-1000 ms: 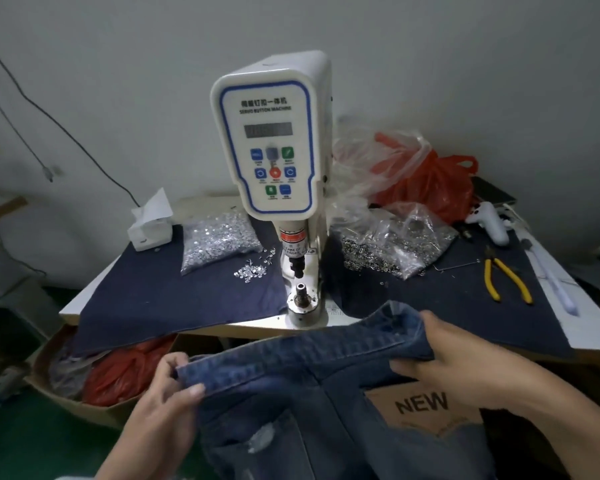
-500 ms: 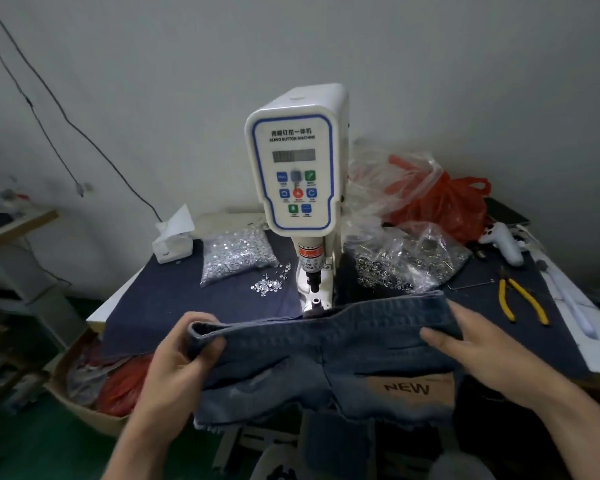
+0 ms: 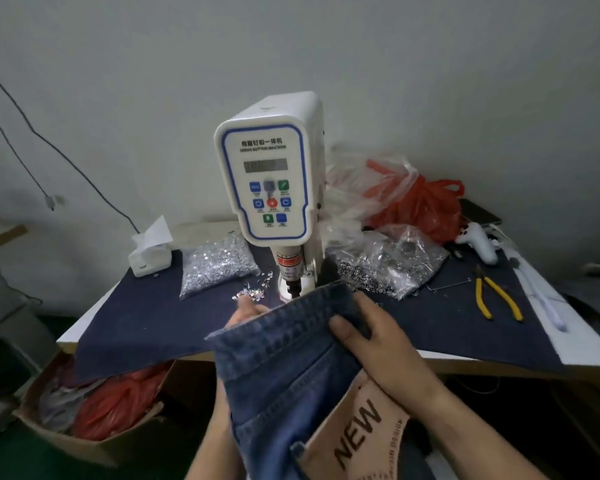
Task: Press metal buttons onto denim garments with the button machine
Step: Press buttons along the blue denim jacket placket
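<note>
A white button machine (image 3: 271, 174) with a blue-edged control panel stands at the middle of the table. Blue denim jeans (image 3: 284, 355) with a tan "NEW" patch hang over the table's front edge, the waistband lifted up to the machine's press head (image 3: 291, 285). My right hand (image 3: 378, 344) grips the waistband's right end, thumb on top. My left hand (image 3: 246, 310) is mostly hidden behind the denim; only fingers show, reaching beside loose silver buttons (image 3: 253, 292). Whether it holds anything is hidden.
A bag of silver buttons (image 3: 215, 265) lies left of the machine, a bag of darker metal parts (image 3: 385, 268) right. Yellow pliers (image 3: 492, 296), a white tool (image 3: 478, 244) and red plastic bags (image 3: 416, 206) sit far right. A tissue box (image 3: 149, 258) stands back left. A cardboard box (image 3: 84, 410) sits below.
The waistband, earlier stretched wide between both hands, is now bunched toward the press head. My left hand went from gripping its left end to reaching behind the denim near the loose buttons.
</note>
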